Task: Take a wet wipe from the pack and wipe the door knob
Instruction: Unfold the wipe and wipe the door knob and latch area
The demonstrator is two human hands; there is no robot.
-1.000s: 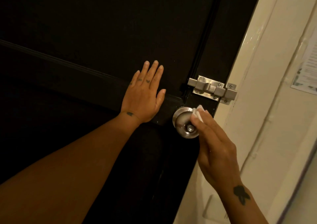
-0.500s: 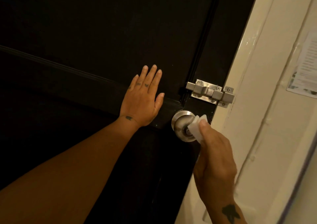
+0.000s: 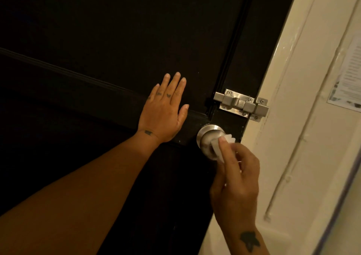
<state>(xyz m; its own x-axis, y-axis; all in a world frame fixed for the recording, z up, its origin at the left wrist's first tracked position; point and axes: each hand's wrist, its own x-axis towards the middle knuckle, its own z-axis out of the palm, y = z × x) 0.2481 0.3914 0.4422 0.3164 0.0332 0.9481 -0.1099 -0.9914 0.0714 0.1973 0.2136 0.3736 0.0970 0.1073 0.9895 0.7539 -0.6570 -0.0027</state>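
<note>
A round brushed-metal door knob (image 3: pixel 207 137) sticks out of the black door (image 3: pixel 117 39) near its right edge. My right hand (image 3: pixel 236 178) grips a white wet wipe (image 3: pixel 220 147) and presses it against the knob's right and front side, hiding that part. My left hand (image 3: pixel 166 110) lies flat on the door panel just left of the knob, fingers spread and holding nothing. The wipe pack is not in view.
A metal slide bolt latch (image 3: pixel 242 104) is fixed just above the knob, bridging the door and the cream door frame (image 3: pixel 283 118). A printed paper notice (image 3: pixel 349 75) hangs on the wall at the far right.
My right hand has swept the wipe from the knob's upper right edge down across its face and right side. The left hand has stayed flat on the door.
</note>
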